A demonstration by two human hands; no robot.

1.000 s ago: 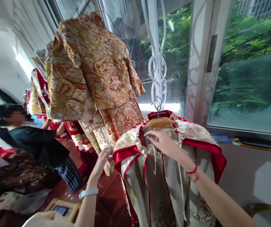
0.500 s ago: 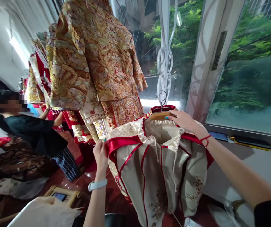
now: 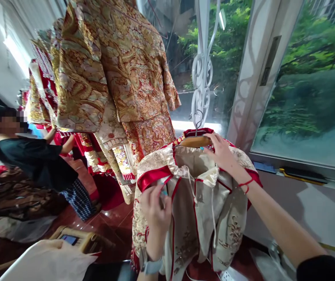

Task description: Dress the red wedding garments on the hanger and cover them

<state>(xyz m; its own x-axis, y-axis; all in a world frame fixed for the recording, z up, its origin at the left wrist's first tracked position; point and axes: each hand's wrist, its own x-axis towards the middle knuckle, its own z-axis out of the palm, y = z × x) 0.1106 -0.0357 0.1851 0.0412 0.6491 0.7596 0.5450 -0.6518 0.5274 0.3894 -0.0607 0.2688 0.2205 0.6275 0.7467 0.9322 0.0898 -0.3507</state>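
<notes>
A cream garment (image 3: 185, 218) with red piping, a gathered drawstring top and embroidery hangs on a wooden hanger (image 3: 193, 141), over a jacket with a red collar (image 3: 205, 130) and beaded sleeve. My right hand (image 3: 222, 154) is closed on the hanger's right arm, thumb in front and fingers over the top. In front of the garment's left side is my left hand (image 3: 157, 210), its fingers bent and apart, slightly blurred, near the red satin band (image 3: 152, 177). Whether it touches the cloth is unclear. White drawstrings (image 3: 214, 214) dangle down the front.
Gold brocade garments (image 3: 135, 70) hang at the left, beside a white scrolled metal post (image 3: 201, 78) and window. Another person (image 3: 35, 156) handles clothes on a rack. A phone (image 3: 69, 239) lies on a stool at lower left; dark flat items (image 3: 302, 175) rest on the sill.
My left hand has let go of the garment's left shoulder and moved right and down in front of it. My right hand stays at the hanger. The view has shifted slightly.
</notes>
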